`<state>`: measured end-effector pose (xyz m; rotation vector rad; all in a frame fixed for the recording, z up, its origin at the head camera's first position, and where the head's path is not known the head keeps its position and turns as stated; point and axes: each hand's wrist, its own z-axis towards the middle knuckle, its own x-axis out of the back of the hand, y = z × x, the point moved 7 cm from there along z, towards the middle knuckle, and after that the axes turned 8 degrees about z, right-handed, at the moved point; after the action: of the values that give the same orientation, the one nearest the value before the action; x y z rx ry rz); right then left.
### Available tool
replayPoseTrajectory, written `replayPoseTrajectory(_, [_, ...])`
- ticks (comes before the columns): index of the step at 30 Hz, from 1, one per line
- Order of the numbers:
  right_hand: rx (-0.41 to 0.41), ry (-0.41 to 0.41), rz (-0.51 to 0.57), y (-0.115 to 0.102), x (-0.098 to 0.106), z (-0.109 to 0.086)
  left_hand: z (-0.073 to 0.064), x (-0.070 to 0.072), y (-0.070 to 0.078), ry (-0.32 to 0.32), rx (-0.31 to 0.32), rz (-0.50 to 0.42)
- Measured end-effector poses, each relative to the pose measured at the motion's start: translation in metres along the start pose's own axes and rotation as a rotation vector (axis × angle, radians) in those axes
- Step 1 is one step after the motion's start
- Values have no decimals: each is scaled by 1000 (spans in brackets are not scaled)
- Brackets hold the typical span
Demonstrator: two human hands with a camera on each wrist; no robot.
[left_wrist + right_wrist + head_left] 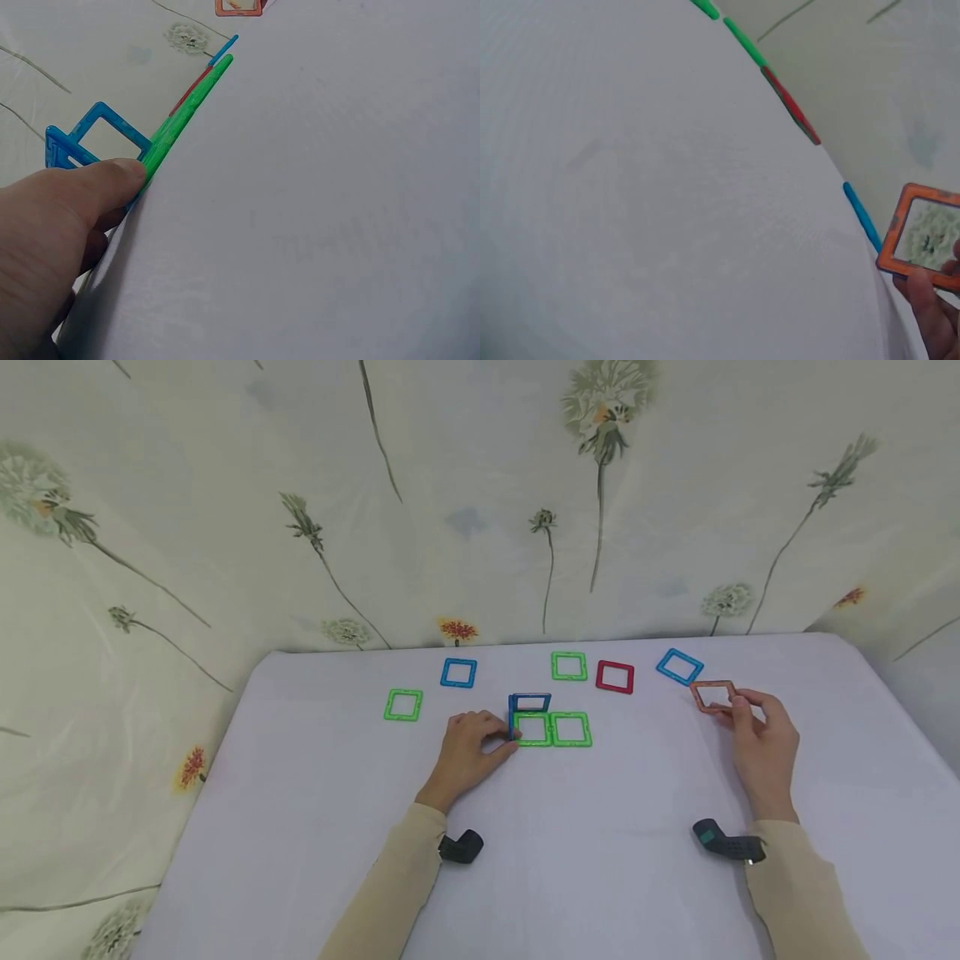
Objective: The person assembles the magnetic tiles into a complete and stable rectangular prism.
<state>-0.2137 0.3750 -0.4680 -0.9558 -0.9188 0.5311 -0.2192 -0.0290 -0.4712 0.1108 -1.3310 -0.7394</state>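
Centrally in the head view, two flat green frames lie edge to edge on the white surface. At the left one, a side blue frame stands upright along the left edge, and a rear blue frame stands along the far edge. The left hand is at the near left corner, its grip pinching the side blue frame between thumb and finger. To the right, well apart, the right hand has its grip clamped on the orange frame by one edge. Just beyond this lies a loose blue frame; whether the two touch cannot be told. Farther left lie a red frame, a loose green frame, another blue frame and an outlying green frame.

Left wrist view: the thumb presses where blue meets green; the fingers lie partly hidden beneath.

Right wrist view: the orange frame is tilted, thumb on its lower edge, with flowered cloth visible behind.
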Motion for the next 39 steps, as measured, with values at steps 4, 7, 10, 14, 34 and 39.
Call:
replayPoseTrajectory(4, [5, -16, 58, -2, -2, -1, 0, 0, 1, 2, -3, -1])
replayPoseTrajectory(7, [8, -35, 150, -6, -5, -3, 0, 1, 1, 3, -4, -3])
replayPoseTrajectory(10, [1, -50, 221, -8, -7, -3, 0, 2, 1, 2, -1, -3])
replayPoseTrajectory(14, [-20, -66, 287, -9, -10, -3, 0, 1, 1, 2, 4, -4])
replayPoseTrajectory(34, [23, -174, 261, -31, -29, -12, 0, 2, 3, 5, 1, 12])
replayPoseTrajectory(39, [61, -228, 304, -43, -37, -17, -1, 2, 3, 3, 13, 14])
